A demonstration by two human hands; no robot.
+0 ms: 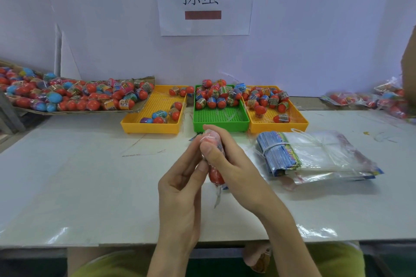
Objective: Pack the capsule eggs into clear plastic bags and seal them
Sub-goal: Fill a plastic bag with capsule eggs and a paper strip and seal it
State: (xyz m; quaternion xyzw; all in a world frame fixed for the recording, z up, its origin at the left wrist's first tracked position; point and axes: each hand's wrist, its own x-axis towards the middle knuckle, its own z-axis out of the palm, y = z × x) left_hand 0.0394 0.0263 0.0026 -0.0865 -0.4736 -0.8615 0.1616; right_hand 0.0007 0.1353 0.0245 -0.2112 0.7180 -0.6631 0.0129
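Two hands (180, 189) (231, 164) hold one bagged egg (215, 155); three trays (221, 117) behind.

Two yellow trays (155, 127), one green tray (221, 124), two hands (180, 189).

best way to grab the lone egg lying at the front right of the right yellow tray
Pinch the egg across its short width, coming from above. It lies on its side near the front wall of the right yellow tray, apart from the pile behind, so fingers fit front and back; a low approach would likely meet the tray wall.
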